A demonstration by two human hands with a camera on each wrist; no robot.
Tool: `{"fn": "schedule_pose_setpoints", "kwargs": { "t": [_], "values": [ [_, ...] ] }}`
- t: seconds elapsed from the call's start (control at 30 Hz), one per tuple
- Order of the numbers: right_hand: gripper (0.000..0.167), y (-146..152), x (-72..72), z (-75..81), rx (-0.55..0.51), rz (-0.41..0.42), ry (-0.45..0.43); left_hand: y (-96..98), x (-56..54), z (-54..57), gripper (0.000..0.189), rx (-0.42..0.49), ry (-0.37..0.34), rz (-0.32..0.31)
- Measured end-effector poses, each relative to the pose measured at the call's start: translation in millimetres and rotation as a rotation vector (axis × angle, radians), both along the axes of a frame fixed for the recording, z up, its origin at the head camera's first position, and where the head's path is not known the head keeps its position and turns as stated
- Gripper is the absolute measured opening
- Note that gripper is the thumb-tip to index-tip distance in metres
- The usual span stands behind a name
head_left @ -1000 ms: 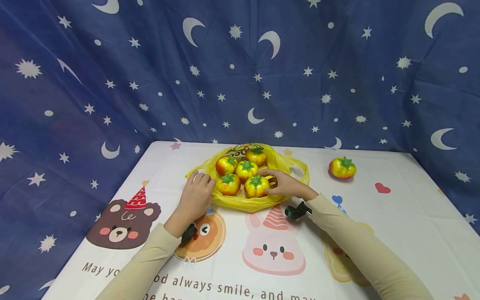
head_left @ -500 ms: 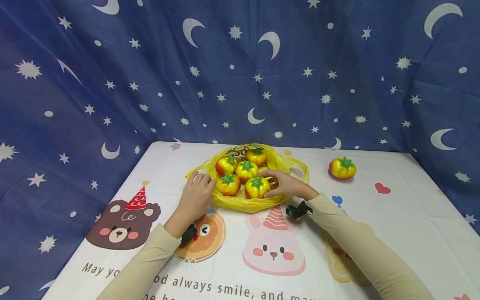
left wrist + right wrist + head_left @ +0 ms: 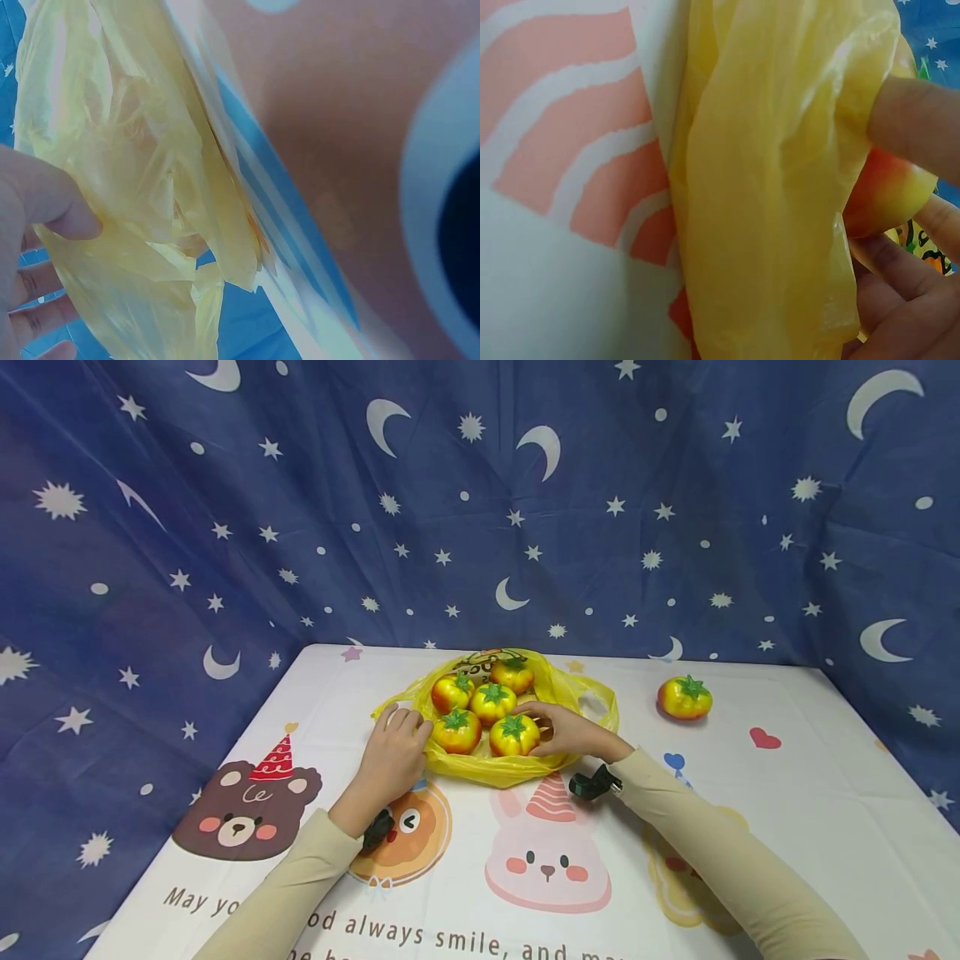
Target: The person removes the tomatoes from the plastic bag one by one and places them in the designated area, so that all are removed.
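Left hand (image 3: 392, 753) and right hand (image 3: 572, 731) at a yellow bag (image 3: 491, 768)

The bag lies open on a white tablecloth (image 3: 817, 810) near its far edge, five tomatoes inside; the left hand's thumb and fingers pinch the bag's left edge; the right hand's thumb and fingers are curled round the front right tomato (image 3: 514, 740), which sits inside the bag near its front rim; the other four tomatoes (image 3: 492, 704) lie beside and behind it; a loose tomato (image 3: 684, 699) rests on the cloth, well apart to the right; a blue curtain (image 3: 465, 577) with moons and stars hangs behind.
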State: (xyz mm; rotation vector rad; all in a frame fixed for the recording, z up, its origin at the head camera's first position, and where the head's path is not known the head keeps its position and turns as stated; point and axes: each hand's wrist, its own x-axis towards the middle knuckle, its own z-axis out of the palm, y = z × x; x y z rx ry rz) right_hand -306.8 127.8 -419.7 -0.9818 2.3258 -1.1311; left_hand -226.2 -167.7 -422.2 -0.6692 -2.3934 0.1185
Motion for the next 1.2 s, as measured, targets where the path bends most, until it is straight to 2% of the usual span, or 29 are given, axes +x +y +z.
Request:
{"fn": "schedule_pose_setpoints", "kwargs": {
  "t": [0.17,0.57,1.0,1.2],
  "values": [
    [0.064,0.0,0.4,0.1,0.004,-0.011,0.017,-0.2,-0.2,-0.1,0.022,0.006,0.01,-0.007],
    [0.065,-1.1,1.5,1.1,0.009,-0.033,-0.017,-0.3,-0.8,-1.4,0.023,0.006,0.011,-0.006],
    [0.062,-2.0,0.0,-2.5,0.017,-0.111,0.003,-0.9,0.2,-1.0,0.024,0.011,0.001,-0.007],
    [0.062,-1.9,-1.6,-3.8,-0.011,-0.117,0.01,-0.9,-0.3,-0.7,0.023,0.012,0.001,-0.015]
  ]
}}
